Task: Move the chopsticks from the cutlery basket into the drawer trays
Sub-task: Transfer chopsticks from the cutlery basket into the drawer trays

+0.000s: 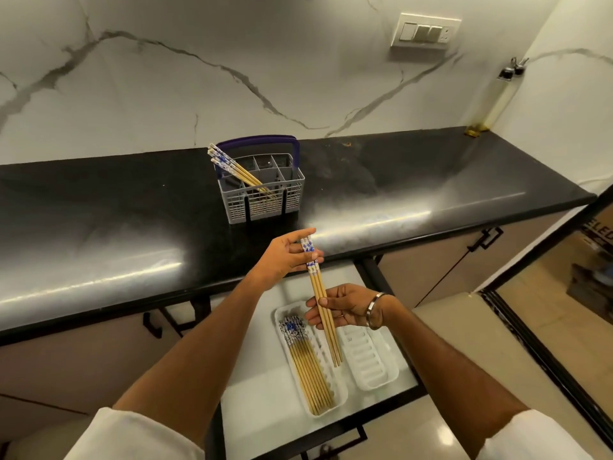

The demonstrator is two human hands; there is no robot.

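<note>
Head view. A small bundle of tan bamboo chopsticks with blue-and-white patterned tops (321, 300) is held in the air above the open white drawer (265, 376), carried by both hands. The left hand (285, 257) pinches the patterned top ends between thumb and fingertips; the right hand (345, 307), a metal bangle (374, 310) at its wrist, curls its fingers around the plain shafts lower down. This two-point hold probably serves to keep the sticks parallel and their ends level before they are laid down.

The bundle slants with its tips low, over the gap between two white ribbed plastic trays. The left tray (341, 390) already holds a row of matching chopsticks (306, 366) lying side by side, patterned ends towards the counter; the right tray (381, 370) shows none.

On the black polished countertop (99, 227), well apart from the hands, stands the grey slotted cutlery basket with a purple handle (262, 194). A few more chopsticks (232, 169) lean in one compartment, so the task appears partly done.
</note>
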